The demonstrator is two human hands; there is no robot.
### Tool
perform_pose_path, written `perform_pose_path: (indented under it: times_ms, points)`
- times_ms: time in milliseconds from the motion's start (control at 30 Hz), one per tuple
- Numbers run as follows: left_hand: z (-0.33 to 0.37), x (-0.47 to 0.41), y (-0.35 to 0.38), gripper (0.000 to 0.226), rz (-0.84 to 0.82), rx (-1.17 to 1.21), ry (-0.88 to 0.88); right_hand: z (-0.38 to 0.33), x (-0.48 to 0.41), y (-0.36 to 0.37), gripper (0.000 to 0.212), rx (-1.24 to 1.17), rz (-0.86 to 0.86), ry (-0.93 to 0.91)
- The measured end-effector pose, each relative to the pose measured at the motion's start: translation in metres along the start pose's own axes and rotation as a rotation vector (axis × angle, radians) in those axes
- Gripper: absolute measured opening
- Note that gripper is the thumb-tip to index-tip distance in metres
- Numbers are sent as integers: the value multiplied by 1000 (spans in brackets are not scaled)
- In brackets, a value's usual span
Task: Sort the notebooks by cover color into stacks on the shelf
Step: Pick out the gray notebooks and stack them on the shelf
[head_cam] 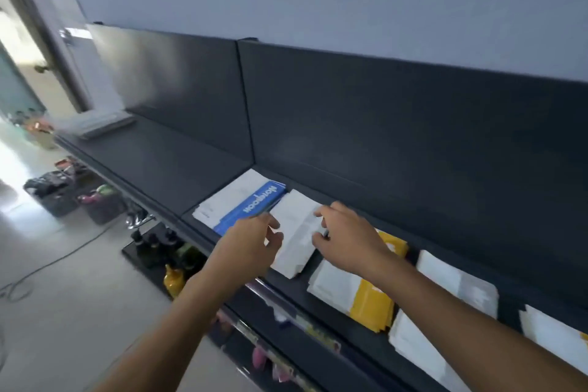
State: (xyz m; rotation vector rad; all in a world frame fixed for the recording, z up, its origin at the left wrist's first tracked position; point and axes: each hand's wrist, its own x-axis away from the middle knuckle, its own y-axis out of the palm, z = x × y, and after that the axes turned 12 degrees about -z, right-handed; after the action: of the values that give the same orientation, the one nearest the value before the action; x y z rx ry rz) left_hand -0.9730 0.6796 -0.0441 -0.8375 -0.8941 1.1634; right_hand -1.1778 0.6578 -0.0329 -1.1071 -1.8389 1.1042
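Head camera: at the dark shelf [178, 165], your left hand [254, 243] and right hand [348, 243] grasp a white notebook [294, 234] by its opposite long edges, fingers curled round it. It sits just right of the blue notebook [251, 208]. Yellow notebooks [372, 301] lie farther right.

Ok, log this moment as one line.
left hand + right hand hold white notebook | beside blue notebook | at shelf

Bare shelf [165, 162] left; notebooks [372, 299] crowd right.
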Motion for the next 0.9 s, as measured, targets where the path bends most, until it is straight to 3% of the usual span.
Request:
perform_pose_path:
  times_ms: [267, 600, 900]
  points:
    - [-111, 26, -61, 24, 187, 61, -236, -118, -99, 25, 44, 31, -104, -278]
    - [-238, -2, -128, 14, 222, 53, -307, -227, -231, 54, 45, -16, -154, -425]
    - [-373, -28, -192, 21, 271, 63, -431, -342, -361, 83, 41, -25, -195, -490]
